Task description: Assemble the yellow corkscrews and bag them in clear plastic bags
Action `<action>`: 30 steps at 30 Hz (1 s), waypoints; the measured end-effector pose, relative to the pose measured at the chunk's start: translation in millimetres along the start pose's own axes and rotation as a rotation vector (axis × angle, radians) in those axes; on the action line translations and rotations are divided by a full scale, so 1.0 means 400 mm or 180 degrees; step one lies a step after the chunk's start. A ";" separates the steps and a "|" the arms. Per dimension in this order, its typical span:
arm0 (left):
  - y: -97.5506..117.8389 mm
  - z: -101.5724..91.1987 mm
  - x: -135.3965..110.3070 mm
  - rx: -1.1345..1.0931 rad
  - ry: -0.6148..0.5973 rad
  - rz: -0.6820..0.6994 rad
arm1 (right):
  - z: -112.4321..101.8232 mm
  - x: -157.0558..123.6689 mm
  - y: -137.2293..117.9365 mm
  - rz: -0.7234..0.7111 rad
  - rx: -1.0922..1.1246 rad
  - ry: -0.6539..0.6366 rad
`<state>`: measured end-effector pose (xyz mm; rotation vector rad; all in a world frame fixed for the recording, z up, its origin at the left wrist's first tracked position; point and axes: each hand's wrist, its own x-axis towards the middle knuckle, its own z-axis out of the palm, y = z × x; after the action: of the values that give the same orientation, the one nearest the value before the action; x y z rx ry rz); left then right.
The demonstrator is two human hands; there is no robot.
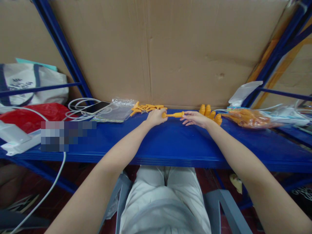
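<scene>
An orange rod-like piece (175, 114) lies level between my two hands, with a ribbed thin shaft on its left part and a thicker grip on its right. My left hand (156, 118) is closed around its left end, where a rounded orange part shows by the fingers. At the right end, my right hand (195, 119) pinches the tip of the grip between thumb and forefinger, its other fingers stretched out. Left of and behind my left hand lie several orange T-shaped pieces (136, 109) with thin metal ends. Several orange ridged caps (207, 111) stand beside my right hand.
The blue table (170, 143) backs onto a cardboard wall (170, 55). At left are a clear plastic bag (114, 112), a phone (96, 107), white cables (73, 107) and a red bag (31, 113). A bag of orange parts (251, 118) lies at right, near a blue post (270, 61).
</scene>
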<state>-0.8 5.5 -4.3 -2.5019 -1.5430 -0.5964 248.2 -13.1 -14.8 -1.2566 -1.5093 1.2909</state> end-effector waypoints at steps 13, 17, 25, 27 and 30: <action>-0.019 0.016 0.010 -0.0078 -0.0108 0.0182 | 0.015 -0.016 -0.015 0.0076 0.0067 0.0127; -0.025 0.020 0.013 -0.0089 -0.0085 0.0240 | 0.015 -0.017 -0.016 0.0059 0.0053 0.0098; -0.019 0.016 0.011 -0.0104 -0.0148 0.0156 | 0.017 -0.016 -0.016 0.0093 0.0046 0.0129; -0.018 0.015 0.011 -0.0124 -0.0162 0.0155 | 0.016 -0.014 -0.015 0.0111 0.0058 0.0127; -0.018 0.015 0.012 -0.0153 -0.0174 0.0153 | 0.016 -0.012 -0.015 0.0135 0.0051 0.0124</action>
<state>-3.7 14.7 -8.5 -2.6037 -1.4993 -0.5694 241.9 -19.3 -9.7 -1.3026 -1.4495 1.2960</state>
